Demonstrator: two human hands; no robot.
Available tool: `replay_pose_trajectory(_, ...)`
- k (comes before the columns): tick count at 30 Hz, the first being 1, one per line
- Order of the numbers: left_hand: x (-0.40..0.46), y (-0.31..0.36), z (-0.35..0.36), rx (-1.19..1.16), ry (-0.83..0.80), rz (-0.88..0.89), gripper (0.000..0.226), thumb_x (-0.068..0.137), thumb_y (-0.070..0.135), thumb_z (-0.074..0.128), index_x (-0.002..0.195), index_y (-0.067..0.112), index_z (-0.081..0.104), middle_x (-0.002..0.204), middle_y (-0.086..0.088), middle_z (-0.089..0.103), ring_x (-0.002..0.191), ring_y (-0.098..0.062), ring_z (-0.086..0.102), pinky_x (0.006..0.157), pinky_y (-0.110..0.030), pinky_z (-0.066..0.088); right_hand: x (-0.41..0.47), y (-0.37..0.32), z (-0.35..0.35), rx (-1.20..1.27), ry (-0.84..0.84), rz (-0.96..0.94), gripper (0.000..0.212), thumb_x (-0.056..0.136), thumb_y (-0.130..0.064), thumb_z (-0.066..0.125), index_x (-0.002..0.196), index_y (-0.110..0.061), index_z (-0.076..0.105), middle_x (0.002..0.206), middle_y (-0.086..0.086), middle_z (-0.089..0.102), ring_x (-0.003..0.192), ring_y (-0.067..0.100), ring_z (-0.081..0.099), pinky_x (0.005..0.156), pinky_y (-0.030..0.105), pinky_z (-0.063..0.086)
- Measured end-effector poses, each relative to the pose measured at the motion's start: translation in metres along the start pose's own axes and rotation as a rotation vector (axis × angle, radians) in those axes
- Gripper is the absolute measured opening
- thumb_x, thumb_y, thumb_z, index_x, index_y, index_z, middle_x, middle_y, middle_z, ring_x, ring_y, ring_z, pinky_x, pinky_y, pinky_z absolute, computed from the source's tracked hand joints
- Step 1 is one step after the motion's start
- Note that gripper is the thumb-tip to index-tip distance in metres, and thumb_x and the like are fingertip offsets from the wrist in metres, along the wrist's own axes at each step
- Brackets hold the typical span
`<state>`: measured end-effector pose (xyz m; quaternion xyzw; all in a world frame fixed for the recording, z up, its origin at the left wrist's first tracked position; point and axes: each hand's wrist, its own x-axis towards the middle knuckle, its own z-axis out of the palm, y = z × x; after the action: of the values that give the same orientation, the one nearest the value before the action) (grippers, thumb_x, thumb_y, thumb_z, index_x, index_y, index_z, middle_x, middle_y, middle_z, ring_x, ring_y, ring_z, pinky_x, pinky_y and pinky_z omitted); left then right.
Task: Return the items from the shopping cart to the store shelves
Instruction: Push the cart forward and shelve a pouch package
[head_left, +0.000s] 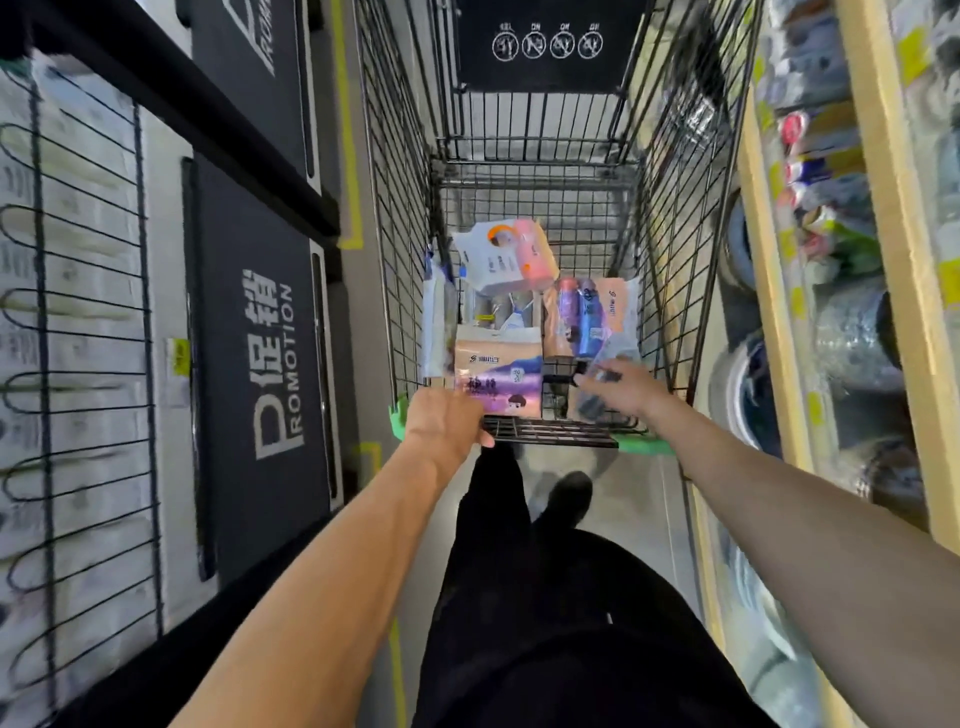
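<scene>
The wire shopping cart (670, 171) stands in front of me in a narrow aisle. Inside it lie several packs: a purple and peach tissue pack (497, 374), a white and pink pack (506, 254), a pack with blue and purple bottles (587, 312) and a pale bag (436, 317) along the left wall. My left hand (441, 423) is closed around the cart's green-ended handle (641, 446). My right hand (621, 387) reaches over the handle into the basket and closes on a small dark item (597, 371), which is blurred.
Black promotion stands (260, 364) and a wire rack of white packs (78, 312) line the left side. A wooden shelf (774, 312) with bottles, bowls and wrapped goods runs along the right, close to the cart. My legs and a dark shoe (569, 493) are below the handle.
</scene>
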<state>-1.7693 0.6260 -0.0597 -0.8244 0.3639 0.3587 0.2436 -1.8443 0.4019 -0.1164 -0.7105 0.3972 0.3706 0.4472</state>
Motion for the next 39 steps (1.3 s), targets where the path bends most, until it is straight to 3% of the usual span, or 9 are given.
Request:
replay_pose_trajectory(4, -0.01, 0.023, 0.019, -0.018, -0.047, 0.011, 0.041, 0.092, 0.053, 0.054, 0.111, 0.019, 0.066, 0.107, 0.0, 0.07, 0.102, -0.021, 0.067, 0.076, -0.031, 0.049, -0.008, 0.031, 0.042, -0.076, 0.178, -0.033, 0.051, 0.088, -0.032, 0.069, 0.136, -0.024, 0.054, 0.13, 0.006, 0.059, 0.109, 0.029, 0.062, 0.087, 0.032, 0.049)
replay_pose_trajectory(7, -0.004, 0.037, 0.028, -0.046, -0.16, 0.055, 0.057, 0.088, 0.062, 0.052, 0.117, 0.015, 0.065, 0.11, -0.001, 0.069, 0.104, -0.023, 0.066, 0.076, -0.032, 0.048, -0.017, 0.05, 0.055, -0.141, 0.427, -0.07, 0.033, 0.088, -0.029, 0.069, 0.12, -0.023, 0.064, 0.111, 0.006, 0.068, 0.085, 0.023, 0.059, 0.063, 0.021, 0.037)
replay_pose_trajectory(13, 0.022, 0.051, 0.019, -0.348, -0.47, 0.18, 0.065, 0.086, 0.063, 0.056, 0.13, 0.015, 0.057, 0.136, -0.007, 0.056, 0.127, -0.032, 0.051, 0.105, -0.045, 0.043, -0.042, 0.077, 0.044, -0.087, 0.674, -0.09, 0.009, 0.087, -0.022, 0.069, 0.09, -0.018, 0.061, 0.113, 0.014, 0.062, 0.091, 0.035, 0.062, 0.068, 0.032, 0.044)
replay_pose_trajectory(15, 0.037, 0.053, 0.027, -0.603, -0.327, 0.139, 0.051, 0.088, 0.061, 0.055, 0.114, 0.018, 0.06, 0.122, -0.009, 0.059, 0.12, -0.03, 0.056, 0.102, -0.04, 0.044, -0.055, 0.081, 0.038, -0.055, 0.667, -0.121, 0.019, 0.087, -0.018, 0.07, 0.088, -0.012, 0.051, 0.101, 0.013, 0.058, 0.082, 0.032, 0.058, 0.056, 0.025, 0.033)
replay_pose_trajectory(17, 0.054, 0.055, 0.037, -0.699, -0.154, 0.051, 0.054, 0.087, 0.045, 0.067, 0.128, 0.013, 0.051, 0.127, -0.011, 0.056, 0.119, -0.029, 0.055, 0.101, -0.04, 0.043, -0.065, 0.085, 0.035, 0.046, 0.631, -0.101, 0.032, 0.085, -0.017, 0.073, 0.091, -0.01, 0.043, 0.082, 0.004, 0.05, 0.077, 0.028, 0.052, 0.052, 0.027, 0.027)
replay_pose_trajectory(24, 0.094, 0.057, 0.063, -0.367, -0.142, 0.016, 0.079, 0.09, 0.021, 0.064, 0.151, 0.002, 0.016, 0.147, -0.02, 0.036, 0.134, -0.033, 0.039, 0.115, -0.041, 0.03, -0.08, 0.093, 0.045, 0.337, 0.542, 0.0, 0.053, 0.079, -0.019, 0.08, 0.112, -0.015, 0.038, 0.094, -0.002, 0.053, 0.091, 0.026, 0.057, 0.077, 0.045, 0.05)
replay_pose_trajectory(28, 0.105, 0.054, 0.084, -0.185, -0.197, 0.11, 0.061, 0.091, 0.028, 0.065, 0.14, 0.003, 0.04, 0.134, -0.014, 0.053, 0.117, -0.027, 0.056, 0.103, -0.037, 0.047, -0.07, 0.113, 0.05, 0.299, 0.51, 0.042, 0.05, 0.08, -0.023, 0.079, 0.121, -0.014, 0.051, 0.107, 0.006, 0.061, 0.097, 0.029, 0.06, 0.08, 0.046, 0.052)
replay_pose_trajectory(34, 0.097, 0.066, 0.104, -0.341, -0.242, 0.137, 0.035, 0.085, 0.025, 0.068, 0.118, 0.015, 0.058, 0.117, -0.008, 0.057, 0.105, -0.024, 0.058, 0.091, -0.04, 0.054, -0.07, 0.124, 0.053, 0.366, 0.399, 0.127, 0.037, 0.081, -0.025, 0.078, 0.111, -0.01, 0.063, 0.108, 0.011, 0.068, 0.095, 0.031, 0.065, 0.069, 0.043, 0.056)
replay_pose_trajectory(39, 0.088, 0.06, 0.088, -0.661, -0.187, 0.089, 0.058, 0.075, 0.016, 0.075, 0.128, 0.024, 0.053, 0.121, -0.005, 0.06, 0.108, -0.025, 0.06, 0.092, -0.039, 0.05, -0.079, 0.11, 0.05, 0.726, 0.212, 0.071, 0.026, 0.088, -0.008, 0.07, 0.109, -0.022, 0.069, 0.107, -0.002, 0.073, 0.104, 0.023, 0.068, 0.091, 0.042, 0.054)
